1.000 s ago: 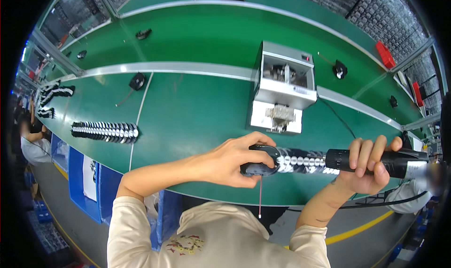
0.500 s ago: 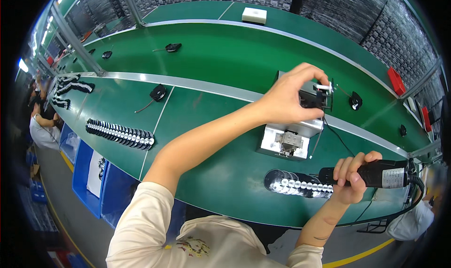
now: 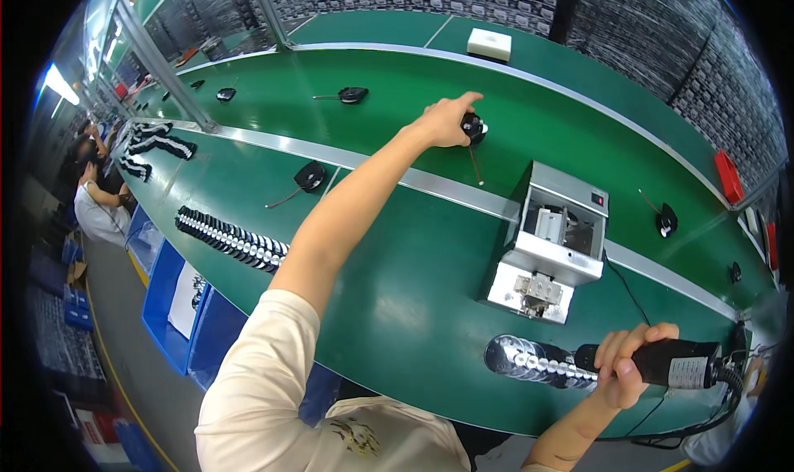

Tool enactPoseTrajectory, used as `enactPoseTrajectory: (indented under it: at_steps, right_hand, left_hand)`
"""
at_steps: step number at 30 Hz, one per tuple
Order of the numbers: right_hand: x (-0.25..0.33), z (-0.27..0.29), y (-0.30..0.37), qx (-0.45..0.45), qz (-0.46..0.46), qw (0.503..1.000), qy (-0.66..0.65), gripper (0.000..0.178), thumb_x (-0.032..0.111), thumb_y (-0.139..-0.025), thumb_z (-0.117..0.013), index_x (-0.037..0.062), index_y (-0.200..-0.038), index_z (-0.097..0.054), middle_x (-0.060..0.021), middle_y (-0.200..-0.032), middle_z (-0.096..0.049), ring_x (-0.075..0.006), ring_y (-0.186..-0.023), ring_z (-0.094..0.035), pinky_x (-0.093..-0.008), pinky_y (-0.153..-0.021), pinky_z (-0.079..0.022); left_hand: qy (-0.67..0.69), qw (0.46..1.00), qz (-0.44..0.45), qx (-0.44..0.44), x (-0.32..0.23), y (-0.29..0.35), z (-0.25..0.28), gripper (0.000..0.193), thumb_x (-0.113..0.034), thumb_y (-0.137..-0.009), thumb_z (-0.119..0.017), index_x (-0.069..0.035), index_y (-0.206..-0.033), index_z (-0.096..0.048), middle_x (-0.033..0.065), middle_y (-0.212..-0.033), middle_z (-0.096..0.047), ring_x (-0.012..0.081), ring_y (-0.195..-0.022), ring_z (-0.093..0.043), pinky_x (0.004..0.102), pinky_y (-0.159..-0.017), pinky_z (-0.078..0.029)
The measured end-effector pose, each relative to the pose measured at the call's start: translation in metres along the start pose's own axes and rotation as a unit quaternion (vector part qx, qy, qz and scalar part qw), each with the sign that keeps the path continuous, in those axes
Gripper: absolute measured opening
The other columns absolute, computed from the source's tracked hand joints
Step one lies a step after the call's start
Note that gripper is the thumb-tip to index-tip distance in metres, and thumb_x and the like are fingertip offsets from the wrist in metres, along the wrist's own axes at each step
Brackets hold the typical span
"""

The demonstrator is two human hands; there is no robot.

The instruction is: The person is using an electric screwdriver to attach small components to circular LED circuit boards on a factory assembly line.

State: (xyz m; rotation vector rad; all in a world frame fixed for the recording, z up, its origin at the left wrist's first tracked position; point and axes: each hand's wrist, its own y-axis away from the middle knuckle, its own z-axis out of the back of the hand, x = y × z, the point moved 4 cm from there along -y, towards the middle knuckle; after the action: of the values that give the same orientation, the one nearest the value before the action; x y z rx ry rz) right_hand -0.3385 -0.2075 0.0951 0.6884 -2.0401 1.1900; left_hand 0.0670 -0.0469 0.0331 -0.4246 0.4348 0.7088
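Observation:
My left hand (image 3: 445,122) reaches out over the green belt. Its fingers are round a small black round part (image 3: 474,128) with a white knob, and a thin wire hangs from that part. One finger points away from it. At the lower right, my right hand (image 3: 626,359) is wrapped round a black corded power tool (image 3: 685,363), shaped like an electric screwdriver. Under the tool's front end lies a row of overlapping black and silver discs (image 3: 529,359). A metal machine (image 3: 565,220) with an open-topped housing stands between my hands.
More black parts with wires lie on the belt, such as this one (image 3: 353,95); another (image 3: 310,176) is on the green table. A long disc row (image 3: 231,239) sits at left. Blue bins (image 3: 169,298) stand below the table edge. A white block (image 3: 490,44) rests at the back.
My left hand has moved from above the machine, leftward and outward to the belt, with the black part. The machine's top is uncovered. My right hand still holds the tool; the view has shifted.

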Motion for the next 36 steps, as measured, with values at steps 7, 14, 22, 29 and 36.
enactPoseTrajectory:
  at_steps: [7,14,22,29,36]
  right_hand:
    - [-0.001,0.008,0.002,-0.005,0.004,1.000,0.019,0.041,0.007,-0.075,-0.068,0.0058,-0.104,-0.039,-0.0029,-0.057,-0.045,-0.0121,-0.037,-0.040,-0.0270,-0.039,-0.038]
    - [-0.011,0.004,0.001,0.028,0.005,0.999,0.046,0.040,0.007,-0.075,-0.064,0.0045,-0.104,-0.037,-0.0017,-0.058,-0.043,-0.0093,-0.036,-0.035,-0.0239,-0.038,-0.037]
    - [-0.011,0.005,0.003,0.010,-0.024,1.000,0.007,0.042,0.005,-0.074,-0.069,0.0046,-0.102,-0.038,-0.0046,-0.060,-0.047,-0.0130,-0.039,-0.044,-0.0286,-0.041,-0.042]
    - [-0.001,0.003,0.007,0.020,-0.028,0.999,0.024,0.041,0.007,-0.077,-0.069,0.0045,-0.103,-0.037,-0.0039,-0.060,-0.047,-0.0121,-0.040,-0.043,-0.0278,-0.041,-0.040]
    - [-0.008,-0.003,0.002,0.042,-0.030,0.998,-0.024,0.045,0.013,-0.077,-0.070,0.0031,-0.110,-0.041,-0.0015,-0.060,-0.046,-0.0107,-0.040,-0.041,-0.0260,-0.041,-0.038]
  left_hand:
    - [-0.061,0.944,0.076,-0.316,0.123,0.004,0.060,0.050,-0.015,-0.072,-0.068,-0.008,-0.120,-0.054,0.0179,-0.122,-0.057,0.0362,-0.113,-0.053,0.0430,-0.097,-0.044]
    - [-0.280,0.896,0.302,-0.163,0.192,0.031,0.061,0.060,-0.036,-0.081,-0.062,-0.027,-0.138,-0.045,0.0154,-0.134,-0.047,0.0316,-0.125,-0.044,0.0493,-0.101,-0.038]
    - [-0.227,0.912,0.337,-0.052,0.132,0.042,0.090,0.061,-0.030,-0.070,-0.070,-0.014,-0.127,-0.058,0.0152,-0.118,-0.060,0.0325,-0.113,-0.056,0.0438,-0.093,-0.047]
    - [-0.219,0.950,-0.077,0.210,-0.032,0.149,0.055,0.061,-0.002,-0.059,-0.071,-0.013,-0.117,-0.059,0.0122,-0.113,-0.054,0.0322,-0.104,-0.056,0.0394,-0.084,-0.051]
    - [-0.185,0.958,-0.090,0.199,-0.103,0.264,0.011,0.062,0.006,-0.074,-0.055,-0.024,-0.128,-0.054,0.0139,-0.144,-0.034,0.0373,-0.130,-0.040,0.0459,-0.097,-0.048]
